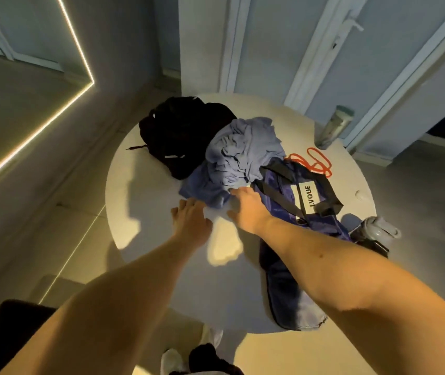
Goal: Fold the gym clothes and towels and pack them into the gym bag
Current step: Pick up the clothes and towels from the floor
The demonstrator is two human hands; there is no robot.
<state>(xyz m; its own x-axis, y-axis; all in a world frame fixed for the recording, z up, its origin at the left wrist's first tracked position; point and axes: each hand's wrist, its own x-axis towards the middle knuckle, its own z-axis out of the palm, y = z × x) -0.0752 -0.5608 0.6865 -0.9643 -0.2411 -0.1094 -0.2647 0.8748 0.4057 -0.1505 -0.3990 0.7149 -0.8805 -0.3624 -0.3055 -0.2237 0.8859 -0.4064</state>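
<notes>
Logging both hands mid-table: the left hand [192, 218] is lying flat, fingers released, just beside the crumpled lavender-blue cloth pile [239, 152]; the right hand [248, 208] is touching its hem, and I cannot tell its grip. The navy nylon gym bag [321, 226] labelled LVQUE is lying at 3 o'clock on the round white table [140, 212], black garment [180, 133] at 11.

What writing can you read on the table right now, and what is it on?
"LVQUE": black letters on the white patch on the blue gym bag, running sideways in this view.
No other text: the tumbler and the grey bottle show no legible print.
</notes>
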